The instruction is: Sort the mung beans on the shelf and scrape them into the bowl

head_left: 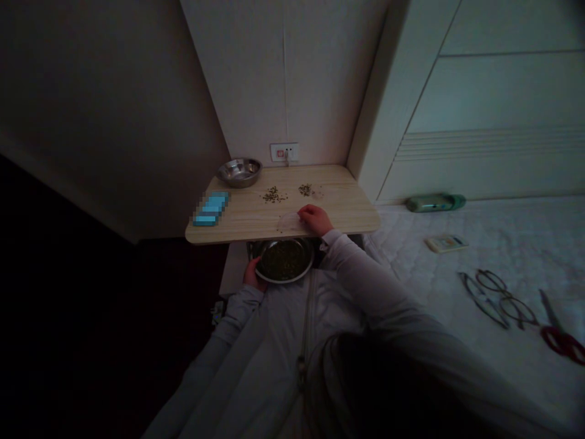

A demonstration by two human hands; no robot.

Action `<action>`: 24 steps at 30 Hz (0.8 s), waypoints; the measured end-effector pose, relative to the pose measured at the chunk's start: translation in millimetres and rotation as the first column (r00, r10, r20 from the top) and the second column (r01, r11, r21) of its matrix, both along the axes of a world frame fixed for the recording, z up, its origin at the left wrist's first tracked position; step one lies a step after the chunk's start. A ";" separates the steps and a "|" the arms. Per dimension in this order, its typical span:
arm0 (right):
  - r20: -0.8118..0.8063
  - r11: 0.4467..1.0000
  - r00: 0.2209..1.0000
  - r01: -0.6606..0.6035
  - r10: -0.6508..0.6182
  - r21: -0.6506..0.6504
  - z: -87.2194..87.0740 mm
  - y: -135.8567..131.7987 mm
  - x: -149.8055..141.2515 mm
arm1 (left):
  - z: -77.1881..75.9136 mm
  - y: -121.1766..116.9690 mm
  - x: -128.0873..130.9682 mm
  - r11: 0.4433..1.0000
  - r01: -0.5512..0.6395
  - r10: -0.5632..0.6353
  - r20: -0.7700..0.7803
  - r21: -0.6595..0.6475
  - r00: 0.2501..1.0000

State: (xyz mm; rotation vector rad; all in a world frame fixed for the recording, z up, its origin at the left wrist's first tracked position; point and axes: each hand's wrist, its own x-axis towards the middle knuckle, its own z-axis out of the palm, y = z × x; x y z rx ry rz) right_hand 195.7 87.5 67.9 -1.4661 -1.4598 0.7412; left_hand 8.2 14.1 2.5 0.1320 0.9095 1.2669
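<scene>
As for the metal bowl [284, 261], looks round and shiny-rimmed, holds a broad layer of loose dark green bits, sits just below the middle of the near edge of the table [242, 214]. As for the left pile [273, 195] and the right pile [305, 189], both lie loosely scattered in small green-brown bits, nearer the far edge than the near one, with faint reddish specks right of the latter. As for the clear, thin piece [289, 222], lies near the near edge's middle; too faint to identify.
</scene>
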 end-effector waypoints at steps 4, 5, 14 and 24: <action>-0.014 1.000 1.000 0.000 0.000 0.001 -0.8 1.2 0.9 | 5.3 -0.8 1.1 0.999 -0.011 0.010 -0.008 -0.034 1.000; -0.023 1.000 1.000 -0.004 0.004 0.004 -1.5 1.7 1.0 | 6.8 -1.1 1.4 0.999 -0.011 0.010 -0.010 -0.042 1.000; -0.045 0.997 0.997 -0.071 0.070 -0.019 -3.1 1.8 1.1 | 7.1 -2.2 1.0 1.000 -0.005 0.005 -0.014 -0.024 1.000; -0.025 0.997 0.997 -0.079 0.079 -0.005 -2.2 1.4 1.3 | 2.4 -0.2 0.3 1.000 0.006 -0.006 0.012 0.000 1.000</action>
